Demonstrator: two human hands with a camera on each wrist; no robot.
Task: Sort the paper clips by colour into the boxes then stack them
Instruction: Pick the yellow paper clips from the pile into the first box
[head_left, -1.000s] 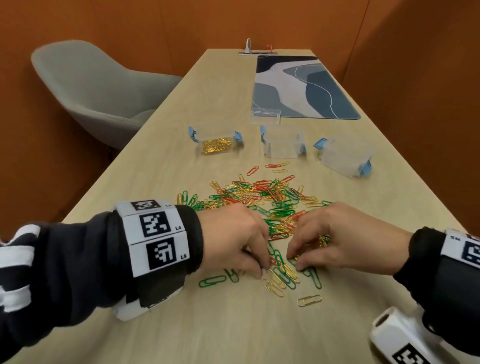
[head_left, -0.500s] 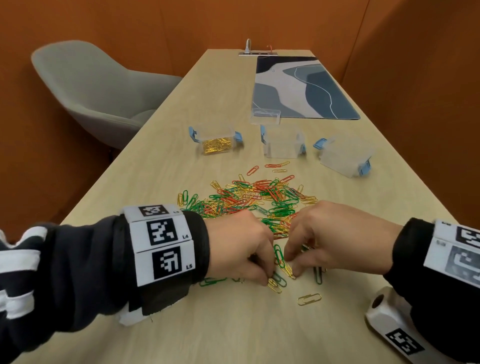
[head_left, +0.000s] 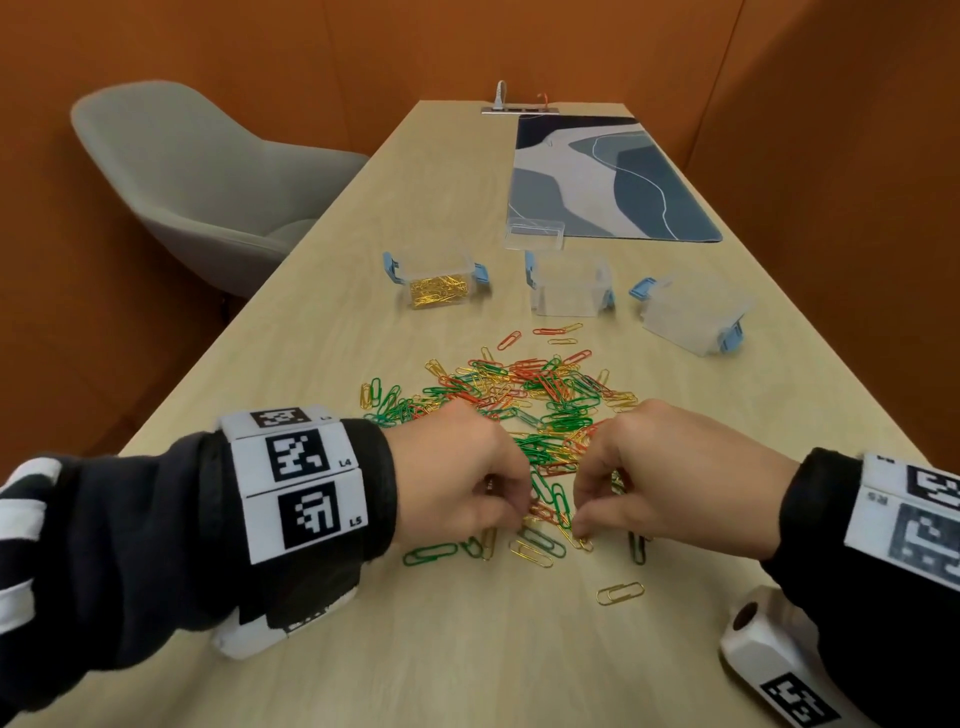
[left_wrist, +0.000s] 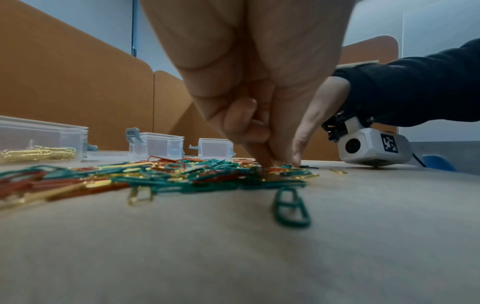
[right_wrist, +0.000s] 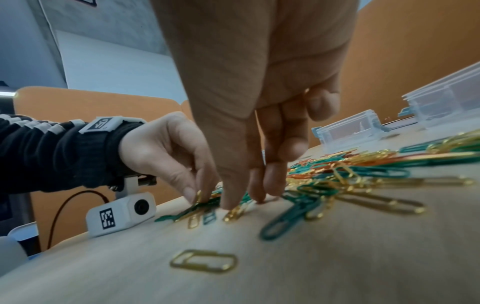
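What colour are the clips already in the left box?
Gold clips in the left box, clearest in the head view.

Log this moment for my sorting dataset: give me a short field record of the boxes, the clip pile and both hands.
boxes: three clear boxes in a row; left box holds gold clips, middle box and right box look empty
loose lid: clear lid behind the middle box
pile: mixed green, red and gold clips on the table
left hand: fingers curled, fingertips down in the pile's near edge
right hand: fingertips down in the clips, opposite the left
stray: one gold clip lying apart, nearer the person
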